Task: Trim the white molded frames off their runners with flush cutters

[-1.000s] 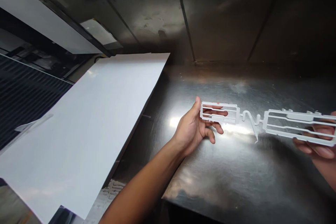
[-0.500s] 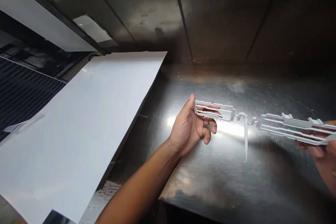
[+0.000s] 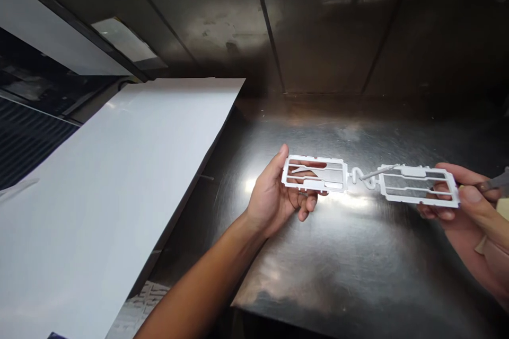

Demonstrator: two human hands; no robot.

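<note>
Two white plastic moulded frames, joined by a curled runner, are held up between my hands over a metal table. My left hand [image 3: 271,200] is closed on the outer end of the left frame [image 3: 339,176], thumb at its edge and fingers curled below. With thumb and fingers, my right hand [image 3: 473,214] pinches the outer end of the right frame [image 3: 413,171]. From the S-shaped runner [image 3: 370,185] a thin sprue stick [image 3: 379,170] points up to the right. A grey tool [image 3: 495,182], partly cut off by the picture edge, lies in my right hand; its kind is unclear.
The brushed metal table [image 3: 310,270] lies under my hands, with a metal wall [image 3: 326,37] behind it. To the left, a large white sheet [image 3: 131,180] slopes beside the table. A paper label [image 3: 123,38] is at the upper left.
Both frames have turned to show their flat faces, and the right one has moved left, further into view with my right hand. The sprue stick swung from pointing down to pointing up right.
</note>
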